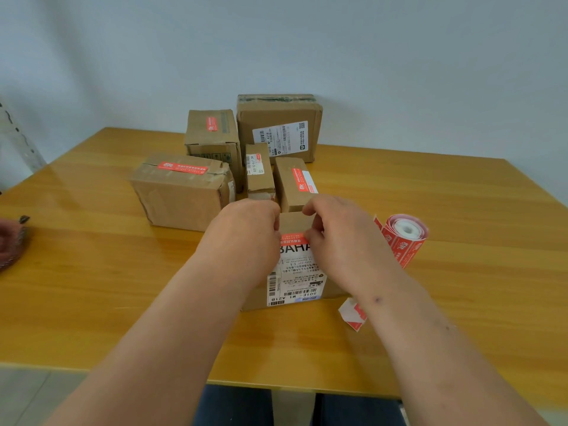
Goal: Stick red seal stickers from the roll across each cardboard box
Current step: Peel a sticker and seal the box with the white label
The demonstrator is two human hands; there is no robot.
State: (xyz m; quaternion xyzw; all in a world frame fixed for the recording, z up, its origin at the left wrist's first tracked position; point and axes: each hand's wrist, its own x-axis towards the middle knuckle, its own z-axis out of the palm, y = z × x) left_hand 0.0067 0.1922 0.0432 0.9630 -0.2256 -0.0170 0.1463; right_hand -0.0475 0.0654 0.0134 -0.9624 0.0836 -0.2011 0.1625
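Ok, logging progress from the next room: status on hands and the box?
Left hand and right hand both pinching a red sticker onto the near box. Sticker roll beside it, right. Nothing blocking.

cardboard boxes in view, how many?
6. Under the hands: near box. Behind it: right small box, slim box. Left: wide box. Back: tall box, largest box. Others may be hidden.

Nearest cardboard box [295, 290] — white shipping label on top — lies flat before me; a red seal sticker [293, 239] spans its top. The sticker roll [404, 238] lies on its side just right. Five more boxes [184, 192] stand behind — four visibly sealed red.
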